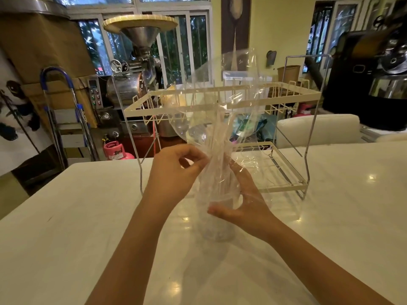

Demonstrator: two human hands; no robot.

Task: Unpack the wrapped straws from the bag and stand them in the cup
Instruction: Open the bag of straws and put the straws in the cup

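Observation:
A clear plastic bag (222,84) rises upright in the middle of the view, its open top flaring wide. Several wrapped straws (217,139) stand bundled inside it. Below them a clear cup (217,219) stands on the white table (88,216), and the bag's lower part seems to reach down into it. My left hand (176,170) pinches the bag and straws at their narrow middle from the left. My right hand (244,201) is wrapped around the cup's right side, thumb in front, partly under the plastic film.
A cream two-tier wire rack (293,93) stands just behind the cup, its lower shelf to the right. Beyond the table's far edge are a metal roasting machine (132,84), a pink gas cylinder (115,150) and a white sofa (319,128).

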